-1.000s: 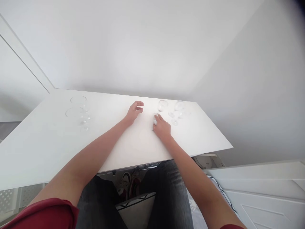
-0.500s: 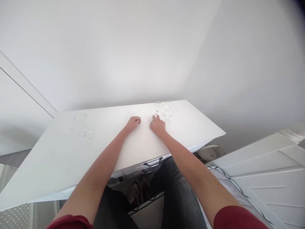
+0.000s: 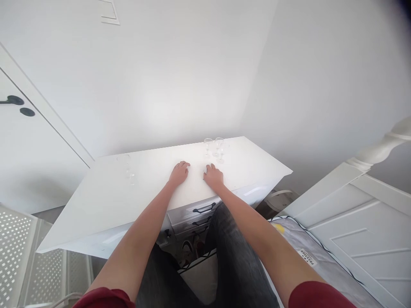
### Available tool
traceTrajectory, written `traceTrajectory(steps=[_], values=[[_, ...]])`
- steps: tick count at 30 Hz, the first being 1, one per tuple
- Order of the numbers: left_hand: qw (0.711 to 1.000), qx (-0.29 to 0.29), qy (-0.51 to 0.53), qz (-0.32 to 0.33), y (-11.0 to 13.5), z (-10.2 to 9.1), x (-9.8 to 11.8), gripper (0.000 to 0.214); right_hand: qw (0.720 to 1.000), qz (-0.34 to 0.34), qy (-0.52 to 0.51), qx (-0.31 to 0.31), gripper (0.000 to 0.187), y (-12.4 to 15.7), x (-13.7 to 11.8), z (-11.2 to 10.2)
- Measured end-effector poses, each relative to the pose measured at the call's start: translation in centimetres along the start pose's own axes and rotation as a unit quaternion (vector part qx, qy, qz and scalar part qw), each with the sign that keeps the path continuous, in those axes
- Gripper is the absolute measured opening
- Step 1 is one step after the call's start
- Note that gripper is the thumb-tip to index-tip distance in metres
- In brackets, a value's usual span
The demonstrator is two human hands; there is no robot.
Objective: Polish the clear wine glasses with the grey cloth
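Observation:
My left hand (image 3: 180,172) lies palm down on the white table (image 3: 96,201), fingers stretched flat, holding nothing. My right hand (image 3: 212,174) rests beside it, also flat on the tabletop and empty. Just beyond the right hand stand three clear stemmed glasses (image 3: 215,148), upright near the table's far edge. Two more clear glasses (image 3: 128,169) stand to the left, faint against the white surface. Neither hand touches a glass.
A white wall rises behind the table. A drawer with a black handle (image 3: 204,208) sits under the tabletop. A white door with a dark handle (image 3: 13,101) is at left, a perforated white panel (image 3: 19,248) lower left, a white bed frame (image 3: 362,214) at right.
The view has pulled back and up from the table. My right hand has drawn away from the nearest glass and both hands have settled flat; the left fingers have uncurled.

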State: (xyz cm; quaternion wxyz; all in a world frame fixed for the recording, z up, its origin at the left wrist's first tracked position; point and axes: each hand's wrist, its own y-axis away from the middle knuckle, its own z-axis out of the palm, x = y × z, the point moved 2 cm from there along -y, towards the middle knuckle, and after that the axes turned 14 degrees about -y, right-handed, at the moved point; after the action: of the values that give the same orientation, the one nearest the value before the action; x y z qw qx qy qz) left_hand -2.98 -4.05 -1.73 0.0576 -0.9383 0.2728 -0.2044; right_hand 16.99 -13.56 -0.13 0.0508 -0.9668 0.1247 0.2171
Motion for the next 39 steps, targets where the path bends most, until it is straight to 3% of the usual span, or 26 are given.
traceTrajectory(steps=[5,10,15,19,22,26,31,39], values=[[0.998,0.034,0.032,-0.035,2.2,-0.4,0.5,0.031,1.0,-0.021,-0.006,-0.002,0.046,3.6,1.3,-0.4],[0.981,0.124,0.091,-0.122,6.7,-2.1,-0.4,0.019,1.0,-0.021,-0.019,0.005,0.04,4.7,1.4,-0.7],[0.914,0.249,0.133,-0.291,13.6,-5.2,-3.5,0.012,0.999,-0.017,-0.037,0.027,0.044,5.2,1.2,-1.1],[0.868,0.283,0.146,-0.381,17.3,-7.9,-5.7,0.014,0.998,-0.022,-0.046,0.022,0.039,5.6,1.2,-1.5],[0.862,0.275,0.122,-0.408,18.7,-9.5,-6.8,0.018,0.998,-0.027,-0.051,0.009,0.034,5.4,1.2,-1.8],[0.893,0.219,0.022,-0.391,19.5,-10.4,-7.0,0.024,0.998,-0.027,-0.058,0.017,0.034,5.0,1.4,-1.7],[0.912,0.154,-0.112,-0.364,19.7,-9.7,-6.4,0.023,0.998,-0.014,-0.058,0.023,0.032,4.5,2.1,-1.4],[0.899,0.106,-0.217,-0.366,19.6,-8.7,-5.0,0.034,0.999,-0.001,-0.032,0.019,0.029,4.4,2.6,-1.7]])
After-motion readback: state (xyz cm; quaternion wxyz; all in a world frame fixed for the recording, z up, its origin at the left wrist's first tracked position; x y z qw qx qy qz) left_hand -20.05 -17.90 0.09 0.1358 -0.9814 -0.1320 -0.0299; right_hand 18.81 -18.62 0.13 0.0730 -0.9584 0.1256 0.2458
